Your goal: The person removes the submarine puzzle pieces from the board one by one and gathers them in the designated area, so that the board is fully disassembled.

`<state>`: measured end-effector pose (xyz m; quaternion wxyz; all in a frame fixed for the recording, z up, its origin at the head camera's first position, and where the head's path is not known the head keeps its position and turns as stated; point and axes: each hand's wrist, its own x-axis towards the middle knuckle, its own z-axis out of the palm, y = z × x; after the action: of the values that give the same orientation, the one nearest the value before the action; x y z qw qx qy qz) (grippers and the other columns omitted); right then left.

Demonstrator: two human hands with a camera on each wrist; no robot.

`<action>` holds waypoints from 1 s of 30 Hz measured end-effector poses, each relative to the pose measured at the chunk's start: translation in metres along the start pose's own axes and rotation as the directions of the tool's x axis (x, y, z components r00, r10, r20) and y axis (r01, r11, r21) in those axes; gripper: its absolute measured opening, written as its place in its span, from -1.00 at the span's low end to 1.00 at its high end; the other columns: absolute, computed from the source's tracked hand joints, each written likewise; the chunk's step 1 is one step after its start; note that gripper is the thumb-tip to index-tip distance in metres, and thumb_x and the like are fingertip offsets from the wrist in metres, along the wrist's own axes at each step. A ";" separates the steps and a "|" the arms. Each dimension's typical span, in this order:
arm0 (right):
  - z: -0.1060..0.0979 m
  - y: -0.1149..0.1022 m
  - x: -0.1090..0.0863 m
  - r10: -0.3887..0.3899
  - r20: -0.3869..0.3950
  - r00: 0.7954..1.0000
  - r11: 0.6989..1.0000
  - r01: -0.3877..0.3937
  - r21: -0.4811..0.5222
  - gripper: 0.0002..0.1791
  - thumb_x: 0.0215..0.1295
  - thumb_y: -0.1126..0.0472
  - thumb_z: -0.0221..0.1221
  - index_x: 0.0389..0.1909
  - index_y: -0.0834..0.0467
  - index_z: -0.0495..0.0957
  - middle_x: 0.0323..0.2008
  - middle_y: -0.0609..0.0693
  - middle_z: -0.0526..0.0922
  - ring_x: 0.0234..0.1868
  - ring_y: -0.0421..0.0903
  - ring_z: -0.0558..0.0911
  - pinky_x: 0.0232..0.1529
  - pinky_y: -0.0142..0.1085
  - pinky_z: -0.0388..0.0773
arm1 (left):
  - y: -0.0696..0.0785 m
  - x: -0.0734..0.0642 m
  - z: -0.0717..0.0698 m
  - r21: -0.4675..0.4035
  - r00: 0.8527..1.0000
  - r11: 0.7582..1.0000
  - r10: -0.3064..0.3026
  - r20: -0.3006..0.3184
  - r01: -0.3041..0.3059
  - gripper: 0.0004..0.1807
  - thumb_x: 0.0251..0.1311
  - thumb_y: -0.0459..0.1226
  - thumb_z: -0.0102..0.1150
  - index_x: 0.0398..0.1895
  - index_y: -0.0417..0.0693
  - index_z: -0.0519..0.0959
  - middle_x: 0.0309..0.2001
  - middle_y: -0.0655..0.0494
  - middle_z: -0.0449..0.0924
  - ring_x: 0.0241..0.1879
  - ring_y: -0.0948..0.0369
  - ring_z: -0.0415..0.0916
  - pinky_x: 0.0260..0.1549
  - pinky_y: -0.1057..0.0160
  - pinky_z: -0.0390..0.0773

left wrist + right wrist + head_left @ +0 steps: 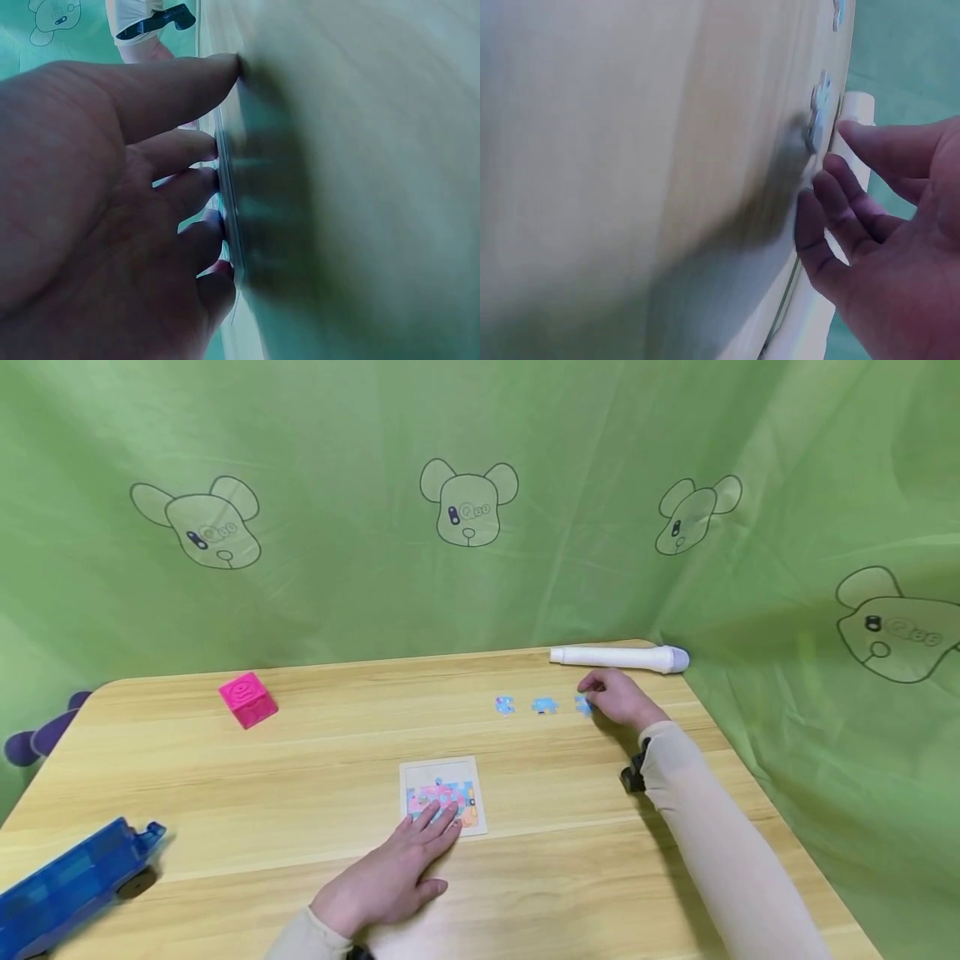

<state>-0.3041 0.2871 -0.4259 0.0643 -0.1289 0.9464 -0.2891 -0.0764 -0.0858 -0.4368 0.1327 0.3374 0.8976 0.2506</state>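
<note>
My left hand [397, 868] lies with its fingers spread over the lower edge of a square jigsaw puzzle board [480, 793]. Part of a pink and blue picture fills the board's lower half, and the fingers cover some of it. In the left wrist view the fingertips [206, 180] press down on the thin board. At the far right, my right hand [618, 700] is at a blue jigsaw piece [582, 703], which it partly covers. Seen from the right wrist, thumb and fingers [832, 202] are bent loosely and stand apart, close beside the piece [815, 127].
Two more blue pieces, a middle one [543, 705] and a left one [505, 704], lie in a row. Behind them is a white toy microphone [615, 658]. A pink cube [248, 700] stands at the back left, a blue toy vehicle [71, 885] at the front left. Green cloth [337, 568] hangs behind.
</note>
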 end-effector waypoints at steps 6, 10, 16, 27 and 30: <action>0.008 -0.015 -0.007 -0.033 -0.084 0.996 0.999 0.034 0.014 -0.77 0.40 0.41 0.00 -0.03 0.40 0.53 -0.11 0.27 0.47 -0.10 0.15 0.47 0.00 0.01 0.45 | 0.000 -0.001 0.000 -0.029 1.000 1.000 -0.005 0.007 0.005 -0.26 0.31 -0.24 0.21 0.49 -0.25 0.16 0.53 -0.07 -0.06 0.50 -0.07 -0.20 0.38 -0.15 -0.02; 0.019 -0.038 -0.014 -0.122 -0.082 0.989 0.992 0.123 0.017 -0.80 0.36 0.42 0.04 -0.07 0.38 0.54 -0.16 0.22 0.48 -0.14 0.10 0.48 -0.04 -0.03 0.48 | 0.001 -0.001 -0.001 -0.044 1.000 0.999 -0.011 0.010 0.011 -0.26 0.31 -0.25 0.20 0.49 -0.25 0.16 0.54 -0.07 -0.08 0.50 -0.07 -0.21 0.39 -0.15 -0.05; 0.035 -0.077 -0.026 -0.226 -0.013 0.974 0.973 0.226 0.046 -0.80 0.38 0.37 0.08 -0.06 0.27 0.59 -0.20 0.06 0.53 -0.16 -0.01 0.51 -0.08 -0.13 0.50 | 0.001 0.000 -0.001 -0.052 1.000 0.999 -0.006 0.011 0.007 -0.27 0.32 -0.25 0.18 0.49 -0.25 0.15 0.54 -0.06 -0.10 0.50 -0.06 -0.23 0.39 -0.16 -0.05; 0.071 -0.140 -0.049 -0.364 0.205 0.909 0.931 0.357 0.070 -0.77 0.35 0.33 0.18 0.00 0.23 0.59 -0.14 0.00 0.62 -0.13 -0.14 0.55 -0.02 -0.20 0.54 | 0.001 0.001 -0.003 -0.026 1.000 1.000 -0.001 0.024 0.001 -0.22 0.29 -0.20 0.24 0.49 -0.26 0.15 0.54 -0.07 -0.10 0.50 -0.08 -0.22 0.38 -0.15 -0.03; 0.083 -0.155 -0.052 -0.391 0.261 0.883 0.919 0.390 0.054 -0.76 0.35 0.33 0.18 0.01 0.21 0.60 -0.13 -0.04 0.60 -0.13 -0.14 0.55 -0.04 -0.24 0.53 | 0.000 0.000 -0.003 -0.001 1.000 1.000 0.010 0.016 -0.010 -0.21 0.26 -0.19 0.27 0.48 -0.28 0.17 0.53 -0.11 -0.07 0.49 -0.09 -0.19 0.37 -0.16 0.01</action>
<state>-0.2056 0.1342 -0.4041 0.1314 -0.3544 0.8837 -0.2762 -0.0773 -0.0867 -0.4343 0.1386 0.3440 0.8947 0.2490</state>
